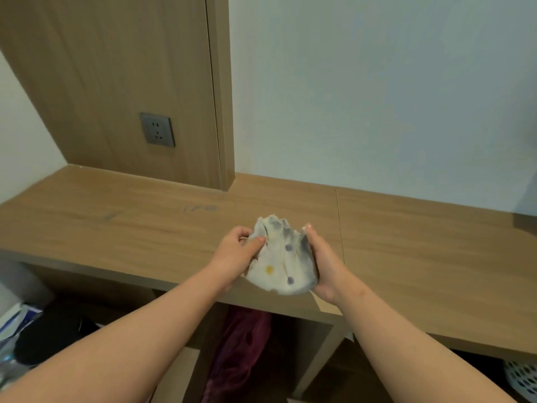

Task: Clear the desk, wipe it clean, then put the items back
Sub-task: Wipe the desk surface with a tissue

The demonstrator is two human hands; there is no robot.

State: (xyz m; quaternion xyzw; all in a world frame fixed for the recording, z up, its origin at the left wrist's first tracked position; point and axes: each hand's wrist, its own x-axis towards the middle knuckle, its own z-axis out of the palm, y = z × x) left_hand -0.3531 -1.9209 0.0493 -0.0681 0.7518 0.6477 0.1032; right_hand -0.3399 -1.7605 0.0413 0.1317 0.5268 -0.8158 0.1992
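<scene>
The right hand's (325, 266) fingers are mostly hidden behind the cloth (283, 263), so only the thumb shows, lying along its right edge; its grip wraps that side of the cloth. The left hand's (238, 251) grip pinches the cloth's left edge between thumb and curled fingers. The cloth is held bunched between both hands in the centre of the frame, above the front edge of the bench (116, 222); whether it touches the top is hard to tell.

A dark shape (527, 219) at the right edge is cut off and unreadable. Faint grey smudges (200, 207) mark the bench top.

Below, in open compartments, maroon fabric (238, 350) hangs in the middle one, and a black bundle (52, 333) lies at lower left beside a blue-and-white bag (17, 318). A white perforated basket (523, 379) is cropped at lower right.

The cloth is off-white, soft and crumpled, with purple and yellow dots and grey staining. The bench is wood-grain laminate with a seam. A matching panel (110, 68) at upper left carries a grey socket (157, 130).
</scene>
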